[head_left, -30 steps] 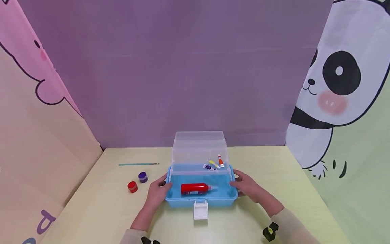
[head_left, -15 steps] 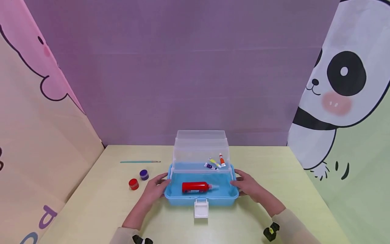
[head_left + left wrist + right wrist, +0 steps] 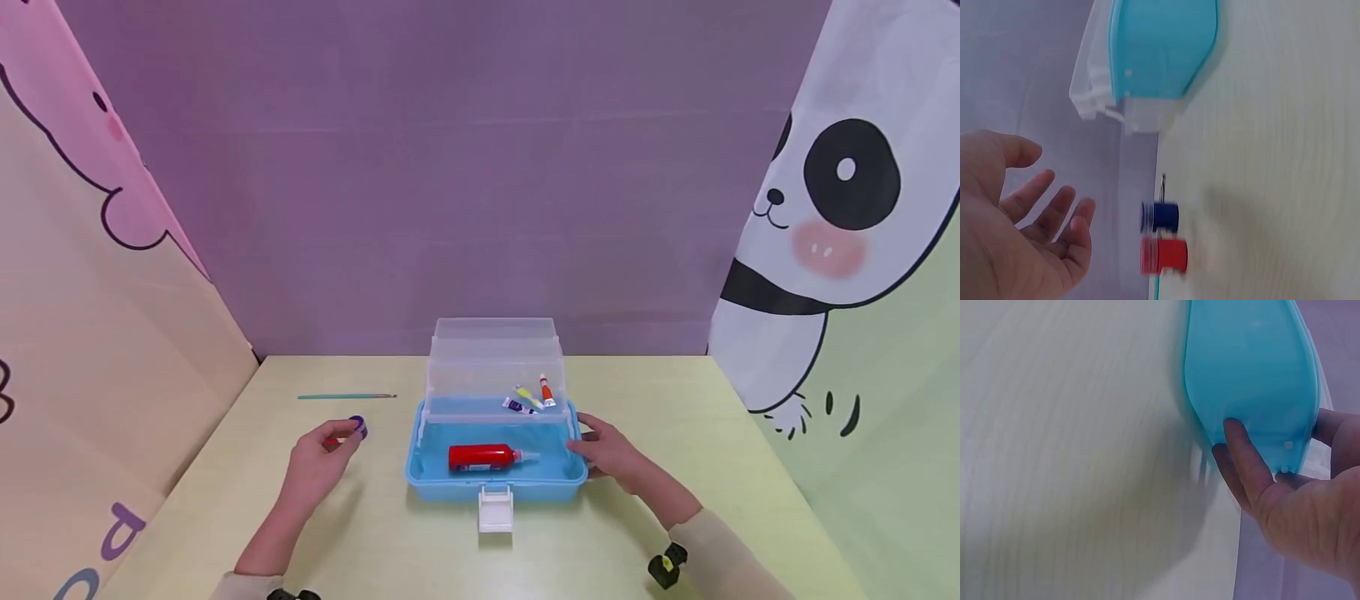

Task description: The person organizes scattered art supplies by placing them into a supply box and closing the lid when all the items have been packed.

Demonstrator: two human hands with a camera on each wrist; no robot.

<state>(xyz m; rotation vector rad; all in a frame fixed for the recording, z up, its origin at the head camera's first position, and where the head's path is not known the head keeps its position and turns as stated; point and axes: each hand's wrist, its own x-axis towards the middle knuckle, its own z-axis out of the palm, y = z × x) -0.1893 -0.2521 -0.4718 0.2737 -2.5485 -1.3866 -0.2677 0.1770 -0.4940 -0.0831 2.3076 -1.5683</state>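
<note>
Teal-handled and slim, a paintbrush (image 3: pixel 347 397) lay at the back left, beyond your left hand (image 3: pixel 318 467). That hand hovered with loosely bent fingers, gripping nothing; the left wrist view showed it clear of both jars. A small round red plastic jar (image 3: pixel 1172 255) stood upright on the table, with a small round purple plastic jar (image 3: pixel 1166 217) just beside it, nearest your fingertips. You probably did best to straddle the purple one, pinch its sides and lift straight, sparing its neighbour a knock. Rightward, a red plastic squeeze bottle (image 3: pixel 480 457) lay inside the light-blue plastic box (image 3: pixel 543 493). Your right hand (image 3: pixel 613 458) gripped the box's right end, thumb at the rim; light pressure seemed enough to brace it.
</note>
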